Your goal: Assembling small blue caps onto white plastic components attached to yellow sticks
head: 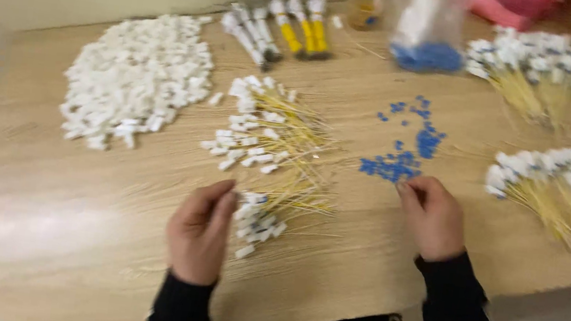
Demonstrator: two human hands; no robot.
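Dark-sleeved forearms enter from the bottom edge. Left hand (200, 233), fingers curled loosely together, rests on the desk (63, 228) with its fingertips touching a small cluster of thin yellow sticks tipped with white blocks (260, 222); whether it pinches one cannot be told through the blur. Right hand (432, 217), fingers bunched, sits just below a scatter of small blue beads (400, 159), fingertips at its edge.

Judged step: gathering one stick and one bead for assembly; the coming move would call for a fine pinch on a single bead.

Beyond the left hand lie more white-tipped sticks (268, 126), then a heap of loose white blocks (139, 76). Right of the right hand lie two finished bundles (538, 171). Tubes (279, 27) and a clear bag (426, 26) sit at the far edge. Pale wood-grain surface, plain light wall behind.
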